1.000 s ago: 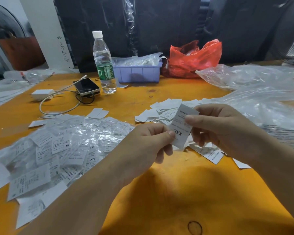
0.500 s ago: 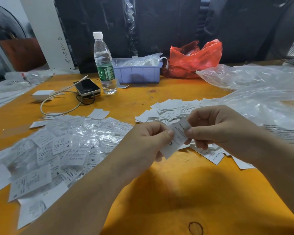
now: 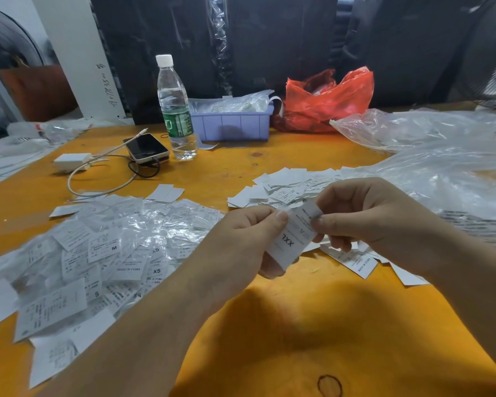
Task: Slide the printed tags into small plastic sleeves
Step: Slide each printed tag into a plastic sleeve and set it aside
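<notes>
A white printed tag marked XXL [image 3: 291, 243] hangs tilted above the orange table [image 3: 312, 325], held between both hands. My left hand [image 3: 241, 245] pinches its left edge and lower end with thumb and curled fingers. My right hand [image 3: 364, 216] pinches its upper end between thumb and forefinger. I cannot tell whether a clear sleeve is around the tag. A heap of sleeved tags [image 3: 78, 262] lies at the left. Loose bare tags [image 3: 287, 187] lie piled behind my hands, and a few more [image 3: 361, 263] lie under my right hand.
A water bottle [image 3: 176, 110], a phone [image 3: 146, 149] with a cable and a white charger [image 3: 70, 161] stand at the back left. Behind are a lilac bin [image 3: 232, 124] and a red bag [image 3: 327, 101]. Crumpled clear plastic bags [image 3: 441, 156] cover the right side.
The tag has dropped from upright to a lower, tilted position. My right hand's pinch has moved to its upper end, and the XXL print now faces me again.
</notes>
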